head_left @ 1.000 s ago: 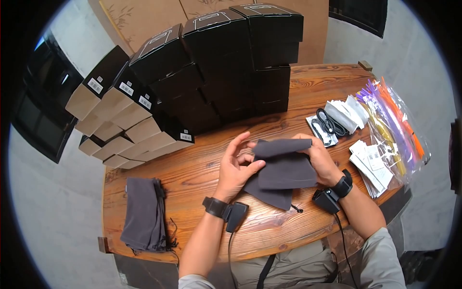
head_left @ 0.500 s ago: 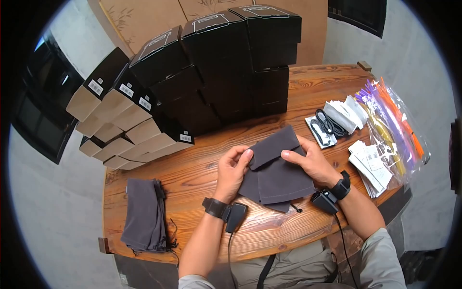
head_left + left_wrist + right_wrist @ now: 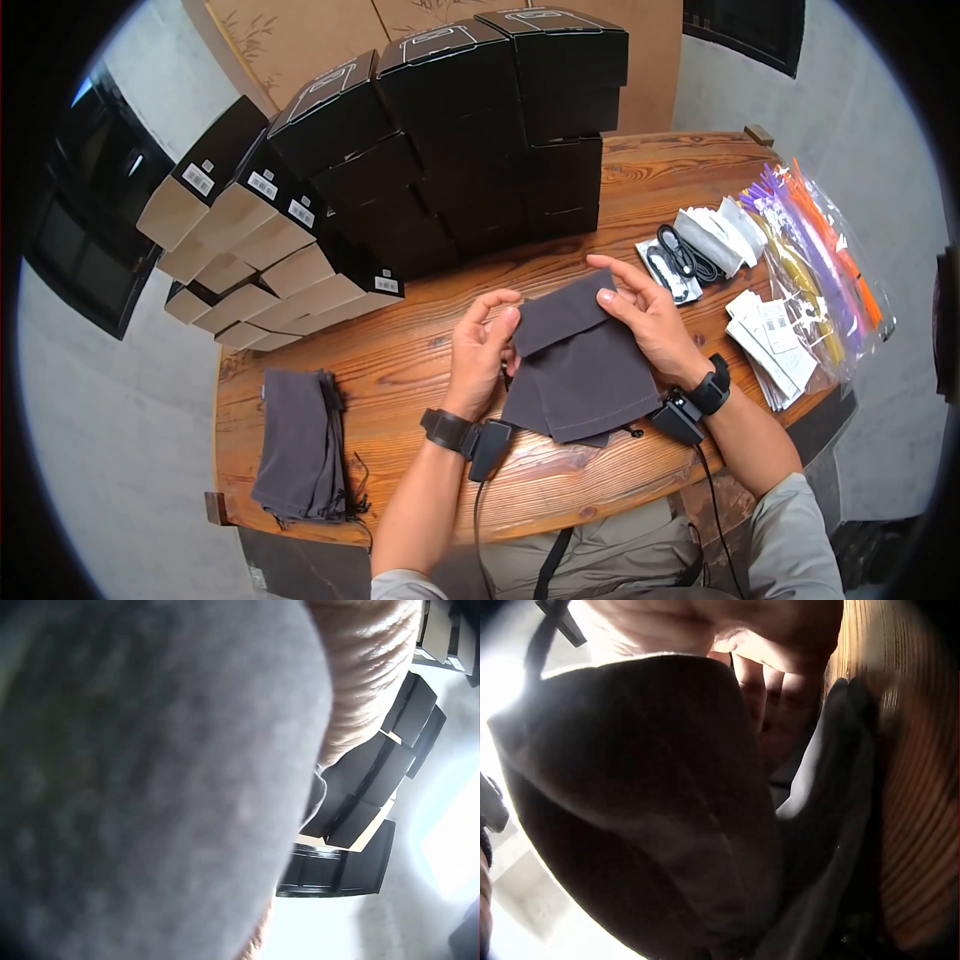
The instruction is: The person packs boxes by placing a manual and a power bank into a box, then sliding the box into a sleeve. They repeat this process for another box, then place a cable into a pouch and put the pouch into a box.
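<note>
Dark grey cloth drawstring pouches [image 3: 590, 385] hang overlapped between my two hands above the table, with a folded-over band along the top. My left hand [image 3: 480, 350] pinches the band's left end, thumb in front. At the top right corner my right hand [image 3: 658, 325] holds the cloth between its thumb and the fingers behind, the index finger stretched out past the edge. A black cord end pokes out below the lower right hem. Close up, grey cloth [image 3: 165, 780] fills most of the left wrist view. Dark folds of a pouch [image 3: 645, 795] hang below the palm in the right wrist view.
A pile of similar grey pouches [image 3: 295, 440] lies at the table's left. Black boxes [image 3: 460, 140] are stacked at the back. To the right are black cables [image 3: 685, 255], white packets [image 3: 720, 235], paper slips [image 3: 772, 345] and a clear bag of coloured strips [image 3: 825, 265].
My left fingers, spread before, have closed on the band's left end. The right hand has moved its grip to the top corner, and the cloth now hangs flatter, its hem slightly lower.
</note>
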A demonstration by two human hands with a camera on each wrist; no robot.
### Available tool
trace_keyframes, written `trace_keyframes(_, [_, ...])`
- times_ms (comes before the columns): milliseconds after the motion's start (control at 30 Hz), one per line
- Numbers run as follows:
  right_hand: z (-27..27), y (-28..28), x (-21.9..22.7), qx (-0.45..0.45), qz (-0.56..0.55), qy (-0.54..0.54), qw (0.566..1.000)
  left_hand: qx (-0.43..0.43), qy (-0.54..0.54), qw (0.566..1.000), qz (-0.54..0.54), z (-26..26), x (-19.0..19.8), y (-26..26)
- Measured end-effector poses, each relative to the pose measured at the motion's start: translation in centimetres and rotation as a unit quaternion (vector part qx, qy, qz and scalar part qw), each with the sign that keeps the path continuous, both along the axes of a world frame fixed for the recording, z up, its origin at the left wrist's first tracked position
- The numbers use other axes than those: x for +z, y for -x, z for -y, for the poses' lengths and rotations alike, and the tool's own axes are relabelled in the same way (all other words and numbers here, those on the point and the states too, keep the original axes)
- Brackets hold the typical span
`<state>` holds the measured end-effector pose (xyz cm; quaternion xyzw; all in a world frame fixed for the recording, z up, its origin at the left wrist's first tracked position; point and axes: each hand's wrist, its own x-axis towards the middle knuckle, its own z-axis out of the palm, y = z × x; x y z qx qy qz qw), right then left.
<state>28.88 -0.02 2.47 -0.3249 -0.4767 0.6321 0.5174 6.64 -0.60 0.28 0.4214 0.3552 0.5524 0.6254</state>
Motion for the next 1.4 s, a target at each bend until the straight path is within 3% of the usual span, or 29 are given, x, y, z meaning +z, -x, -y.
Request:
trace_keyframes(133, [-0.2,-0.7,-0.3,-0.014,0.005,0.023,1.000,0.006,-0.023,0.999,-0.022,0.7,1.4,-1.3])
trace_keyframes(233, [-0.4,-0.8,-0.6,-0.022,0.027,0.028,0.999,-0.021,-0.055,0.992,-0.108,0.5,0.6,-0.6])
trace_keyframes(433, [0.1,-0.9,0.2,-0.037,0.086,-0.006,0.996,0.002,0.009,0.997,-0.081,0.4,0.4,-0.3])
trace_keyframes(700, [0.6,-0.5,0.8,-0.033,0.091,-0.014,0.995,0.019,-0.015,0.999,-0.036,0.0,-0.5,0.3])
trace_keyframes(933, [0.2,-0.9,0.1,-0.051,0.028,0.021,0.998,0.070,-0.086,0.993,-0.035,0.8,1.4,-2.2])
trace_keyframes(1033, [0.3,-0.8,0.3,-0.051,0.037,0.015,0.998,-0.003,-0.026,0.995,-0.094,0.5,0.6,-0.6])
trace_keyframes(1400, [0.8,-0.8,0.7,-0.028,0.103,-0.040,0.994,0.024,-0.027,0.997,-0.068,0.3,0.4,-0.5])
